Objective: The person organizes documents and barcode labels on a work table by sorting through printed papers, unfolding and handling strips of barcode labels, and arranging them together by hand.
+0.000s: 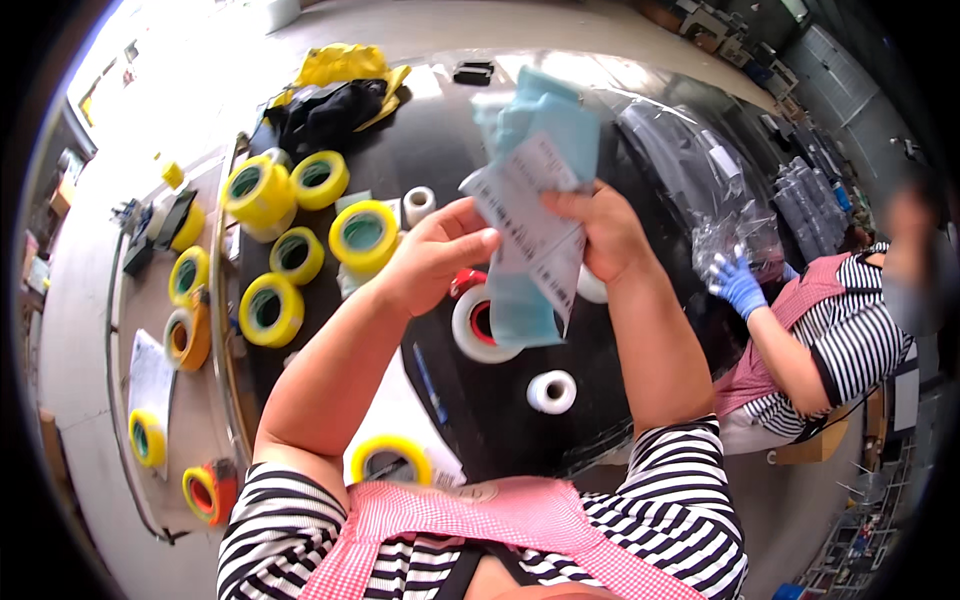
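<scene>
My right hand is closed on a bundle of light-blue plastic bags, its thumb lying on top. White printed label sheets lie across the front of the bundle, held with it. From the other side, my left hand reaches to the edge of the labels, thumb and fingers apart; some fingertips are partly hidden by the sheets. Under the bundle, a white tape roll with a red core sits on the black table. A small white roll lies nearer to me.
Several yellow tape rolls stand at left, some on a side shelf. Black and yellow cloth lies at the far left. At right, a co-worker's blue-gloved hand touches clear plastic beside grey bags. A blue pen lies near white paper.
</scene>
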Motion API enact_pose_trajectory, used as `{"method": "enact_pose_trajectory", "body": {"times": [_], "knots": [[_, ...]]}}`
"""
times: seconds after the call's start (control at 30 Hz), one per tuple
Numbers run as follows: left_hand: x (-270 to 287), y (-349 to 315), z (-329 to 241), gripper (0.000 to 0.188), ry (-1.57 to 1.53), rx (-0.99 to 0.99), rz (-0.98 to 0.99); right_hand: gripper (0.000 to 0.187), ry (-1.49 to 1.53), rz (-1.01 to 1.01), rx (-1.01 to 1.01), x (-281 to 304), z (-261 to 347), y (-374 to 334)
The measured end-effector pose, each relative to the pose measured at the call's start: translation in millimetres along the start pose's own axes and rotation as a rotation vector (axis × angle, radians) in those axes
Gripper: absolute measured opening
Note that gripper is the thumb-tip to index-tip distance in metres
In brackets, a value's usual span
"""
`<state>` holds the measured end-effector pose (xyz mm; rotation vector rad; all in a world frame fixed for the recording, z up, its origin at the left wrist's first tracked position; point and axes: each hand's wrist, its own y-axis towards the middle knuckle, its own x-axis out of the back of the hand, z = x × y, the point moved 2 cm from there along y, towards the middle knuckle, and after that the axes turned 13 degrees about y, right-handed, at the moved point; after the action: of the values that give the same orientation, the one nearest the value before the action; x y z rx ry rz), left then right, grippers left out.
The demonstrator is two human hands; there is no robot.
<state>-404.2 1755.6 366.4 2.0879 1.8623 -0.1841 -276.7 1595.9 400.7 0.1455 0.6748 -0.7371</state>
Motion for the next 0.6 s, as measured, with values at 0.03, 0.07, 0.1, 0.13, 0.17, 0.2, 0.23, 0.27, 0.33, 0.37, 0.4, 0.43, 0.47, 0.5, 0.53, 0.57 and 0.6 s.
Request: {"method": "enact_pose_trajectory", "body": {"times": [0.03, 0.07, 0.1, 0.13, 0.17, 0.2, 0.23, 0.27, 0.33, 0.37, 0.4, 0.43, 0.47, 0.5, 0.53, 0.57, 0.6], "knots": [[-6, -22, -1, 0.046, -0.011, 0.099, -0.049, 0.032, 0.029, 0.029, -0.054, -16, -20, -16], [-24, -38, -5, 0.044, -0.053, 0.036, -0.156, 0.032, 0.047, 0.031, -0.072, -26, -36, -30], [-26, -56, -1, 0.046, -0.073, 0.084, -0.184, 0.032, 0.017, 0.038, -0.062, -38, -50, -43], [-29, -79, 3, 0.047, -0.096, 0.126, -0.220, 0.031, -0.017, 0.052, -0.058, -49, -63, -59], [-29, -96, 8, 0.047, -0.097, 0.139, -0.241, 0.034, -0.048, 0.037, -0.052, -54, -73, -68], [-29, -115, 14, 0.046, -0.127, 0.165, -0.293, 0.034, -0.037, 0.040, -0.075, -57, -82, -78], [-27, -131, 17, 0.045, -0.156, 0.187, -0.342, 0.037, -0.159, 0.060, -0.056, -59, -88, -85], [-26, -147, 17, 0.045, -0.160, 0.197, -0.360, 0.041, -0.282, 0.081, -0.035, -61, -95, -92], [-25, -179, 16, 0.044, -0.182, 0.190, -0.364, 0.044, -0.356, 0.037, -0.020, -67, -111, -110], [-24, -195, 18, 0.044, -0.178, 0.214, -0.394, 0.043, -0.419, 0.014, -0.030, -69, -119, -117], [-25, -210, 18, 0.044, -0.182, 0.217, -0.406, 0.042, -0.484, -0.008, -0.037, -74, -126, -124], [-24, -221, 19, 0.045, -0.138, 0.256, -0.443, 0.039, -0.436, 0.005, -0.034, -83, -133, -130], [-24, -232, 21, 0.045, -0.094, 0.293, -0.479, 0.039, -0.439, 0.006, -0.038, -88, -139, -136], [-24, -241, 22, 0.047, -0.121, 0.272, -0.461, 0.037, -0.462, -0.007, -0.034, -92, -145, -141], [-24, -250, 23, 0.047, -0.125, 0.269, -0.462, 0.036, -0.485, -0.020, -0.029, -95, -149, -146], [-23, -258, 24, 0.049, -0.122, 0.243, -0.464, 0.036, -0.490, -0.020, -0.030, -98, -153, -149], [-22, -264, 24, 0.050, -0.118, 0.216, -0.464, 0.034, -0.461, 0.001, -0.032, -100, -157, -152]]}}
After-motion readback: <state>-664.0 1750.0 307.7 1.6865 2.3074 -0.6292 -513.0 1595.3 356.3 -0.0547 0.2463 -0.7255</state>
